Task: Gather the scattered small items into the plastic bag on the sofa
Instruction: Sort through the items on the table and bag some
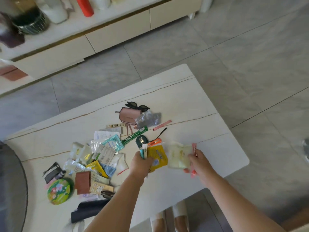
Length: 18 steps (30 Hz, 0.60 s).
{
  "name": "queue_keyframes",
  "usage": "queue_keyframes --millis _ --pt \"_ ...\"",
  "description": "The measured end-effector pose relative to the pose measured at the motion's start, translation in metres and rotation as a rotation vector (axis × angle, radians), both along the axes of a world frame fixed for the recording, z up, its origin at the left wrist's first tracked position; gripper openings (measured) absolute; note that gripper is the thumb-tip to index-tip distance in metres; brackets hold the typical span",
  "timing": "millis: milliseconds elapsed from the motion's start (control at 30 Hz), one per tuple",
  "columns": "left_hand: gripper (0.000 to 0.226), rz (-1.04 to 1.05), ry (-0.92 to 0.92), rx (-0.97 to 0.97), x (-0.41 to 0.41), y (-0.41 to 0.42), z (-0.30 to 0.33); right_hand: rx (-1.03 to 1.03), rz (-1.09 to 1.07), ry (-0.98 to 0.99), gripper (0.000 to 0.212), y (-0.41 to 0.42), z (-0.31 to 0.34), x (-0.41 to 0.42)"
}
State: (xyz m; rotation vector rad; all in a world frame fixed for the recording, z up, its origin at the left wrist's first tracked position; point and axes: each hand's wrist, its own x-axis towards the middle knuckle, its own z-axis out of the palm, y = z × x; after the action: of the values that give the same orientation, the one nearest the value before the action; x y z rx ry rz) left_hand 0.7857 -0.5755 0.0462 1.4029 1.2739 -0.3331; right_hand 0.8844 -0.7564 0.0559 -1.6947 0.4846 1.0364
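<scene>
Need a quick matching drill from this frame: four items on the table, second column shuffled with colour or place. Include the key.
Items:
1. round tin
2. small purse
3. sunglasses
4. yellow packet

Descriptions:
A. black, at the far end of the pile
B. green with flowers, near left edge of the pile
C. held in the left hand
D. pink, just in front of the sunglasses

Pairs: 1-B, 2-D, 3-A, 4-C

A home living room: a white marble-look coffee table [184, 91] on grey floor tiles [250, 39], facing a low cream TV cabinet [117, 32] holding bottles and jars.
</scene>
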Motion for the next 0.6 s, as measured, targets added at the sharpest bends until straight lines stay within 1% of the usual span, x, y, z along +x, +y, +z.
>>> queue_keyframes --millis 133,233,333,400,467,600 --pt "0.013 -0.076 -0.074 -0.025 0.014 -0.018 0.061 0.1 -0.132 -0.074 0.017 -0.031 0.068 -0.002" --pt "0.012 -0.155 -0.13 -0.046 0.028 -0.038 0.105 0.107 -0.226 -0.136 0.014 -0.058 0.11 -0.004" --pt "0.018 -0.23 -0.201 -0.069 0.042 -0.063 0.147 0.134 -0.326 -0.184 0.01 -0.086 0.148 -0.005" --pt "0.024 -0.265 -0.253 -0.096 0.051 -0.082 0.17 0.154 -0.427 -0.201 0.019 -0.106 0.171 -0.007" --pt "0.024 -0.305 -0.295 -0.134 0.062 -0.104 0.19 0.186 -0.527 -0.228 0.027 -0.128 0.192 -0.007" --pt "0.022 -0.387 -0.329 -0.177 0.089 -0.157 0.224 0.19 -0.68 -0.273 0.027 -0.183 0.225 -0.004"
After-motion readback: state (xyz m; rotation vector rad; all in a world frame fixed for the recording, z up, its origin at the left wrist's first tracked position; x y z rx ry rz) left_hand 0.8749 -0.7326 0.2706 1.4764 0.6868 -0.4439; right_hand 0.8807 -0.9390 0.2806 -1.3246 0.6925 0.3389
